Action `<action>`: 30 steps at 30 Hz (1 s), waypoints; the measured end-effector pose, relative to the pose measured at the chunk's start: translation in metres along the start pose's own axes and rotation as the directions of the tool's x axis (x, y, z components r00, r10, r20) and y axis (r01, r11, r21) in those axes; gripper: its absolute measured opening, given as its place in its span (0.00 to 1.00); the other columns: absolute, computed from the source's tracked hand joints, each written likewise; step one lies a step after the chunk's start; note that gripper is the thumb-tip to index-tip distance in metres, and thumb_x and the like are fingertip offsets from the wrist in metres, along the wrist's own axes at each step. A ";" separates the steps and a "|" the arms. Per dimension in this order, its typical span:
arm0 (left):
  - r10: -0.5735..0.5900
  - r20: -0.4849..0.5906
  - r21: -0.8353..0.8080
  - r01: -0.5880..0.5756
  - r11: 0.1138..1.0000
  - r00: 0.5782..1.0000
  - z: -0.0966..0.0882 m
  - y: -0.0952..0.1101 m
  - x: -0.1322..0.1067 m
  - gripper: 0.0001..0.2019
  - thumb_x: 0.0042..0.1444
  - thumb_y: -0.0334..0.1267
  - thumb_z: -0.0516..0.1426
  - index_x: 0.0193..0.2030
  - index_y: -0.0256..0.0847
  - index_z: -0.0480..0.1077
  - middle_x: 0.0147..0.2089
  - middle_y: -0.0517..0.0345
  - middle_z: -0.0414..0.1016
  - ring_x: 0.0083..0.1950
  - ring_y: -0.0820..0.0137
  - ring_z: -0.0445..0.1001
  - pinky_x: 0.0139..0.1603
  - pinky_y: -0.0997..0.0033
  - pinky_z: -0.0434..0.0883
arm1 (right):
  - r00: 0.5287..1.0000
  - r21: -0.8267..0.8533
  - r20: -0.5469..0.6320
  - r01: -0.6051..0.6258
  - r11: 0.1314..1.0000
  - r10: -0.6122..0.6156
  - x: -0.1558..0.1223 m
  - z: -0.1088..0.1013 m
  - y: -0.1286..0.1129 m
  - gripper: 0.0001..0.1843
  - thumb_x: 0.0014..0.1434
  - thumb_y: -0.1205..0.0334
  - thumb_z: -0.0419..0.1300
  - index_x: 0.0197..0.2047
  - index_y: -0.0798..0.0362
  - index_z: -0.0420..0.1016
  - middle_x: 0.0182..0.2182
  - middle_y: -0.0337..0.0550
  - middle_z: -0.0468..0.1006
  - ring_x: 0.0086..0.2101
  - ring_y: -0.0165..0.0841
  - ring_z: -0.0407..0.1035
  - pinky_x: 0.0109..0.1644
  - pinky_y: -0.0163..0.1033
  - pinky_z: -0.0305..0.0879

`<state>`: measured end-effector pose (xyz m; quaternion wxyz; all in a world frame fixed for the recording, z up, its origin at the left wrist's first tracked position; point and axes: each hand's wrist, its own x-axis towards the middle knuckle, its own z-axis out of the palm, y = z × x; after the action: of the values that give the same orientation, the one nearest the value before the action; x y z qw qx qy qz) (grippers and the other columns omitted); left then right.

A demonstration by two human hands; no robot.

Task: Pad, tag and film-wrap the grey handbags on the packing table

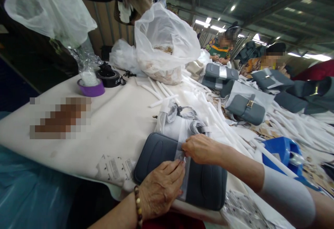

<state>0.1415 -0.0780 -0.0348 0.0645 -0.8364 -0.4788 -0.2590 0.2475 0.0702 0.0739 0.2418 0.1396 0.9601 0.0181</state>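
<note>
A dark grey handbag lies flat at the table's near edge, with a translucent strip across its middle. My left hand, wearing a beaded bracelet, rests on the bag with its fingers stretched over the strip and the thumb lower down. Just above those fingertips, my right hand is closed in a pinch on the strip. White wrapping and rolled clear plastic cover parts at the bag's far side.
Several grey bags and white foam rods lie to the right, near a blue container. A purple tape roll and black tape roll sit at left. A large plastic bag stands behind. Two people work beyond.
</note>
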 end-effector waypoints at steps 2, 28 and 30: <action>-0.005 0.017 0.009 0.005 1.000 1.000 0.000 0.000 0.000 0.20 0.60 0.41 0.53 0.55 0.31 0.64 0.56 0.47 0.70 0.59 0.63 0.64 0.59 0.66 0.59 | 0.998 0.022 0.013 -0.067 0.997 0.067 0.003 -0.003 0.000 0.08 0.57 0.64 0.58 0.34 0.57 0.78 0.29 0.50 0.80 0.32 0.39 0.75 0.27 0.33 0.57; 0.074 0.007 0.079 -0.074 0.994 0.997 -0.013 0.001 0.003 0.19 0.60 0.36 0.51 0.57 0.32 0.62 0.56 0.45 0.71 0.58 0.62 0.66 0.54 0.64 0.67 | 0.632 0.161 -0.775 0.190 0.969 0.005 -0.065 0.119 -0.094 0.17 0.61 0.64 0.48 0.50 0.58 0.70 0.45 0.50 0.77 0.48 0.40 0.67 0.55 0.47 0.60; 0.118 0.000 0.129 -0.117 0.985 0.993 -0.014 -0.001 0.002 0.18 0.60 0.35 0.50 0.56 0.33 0.63 0.56 0.46 0.71 0.57 0.64 0.66 0.54 0.66 0.66 | 0.580 0.260 -0.812 0.247 0.933 0.073 -0.081 0.112 -0.085 0.12 0.61 0.63 0.50 0.45 0.53 0.72 0.37 0.42 0.80 0.40 0.34 0.71 0.51 0.42 0.62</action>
<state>0.1358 -0.0807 -0.0218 0.1353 -0.8563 -0.4439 -0.2266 0.3466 -0.0377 0.0042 -0.2504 0.1080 0.9568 -0.1012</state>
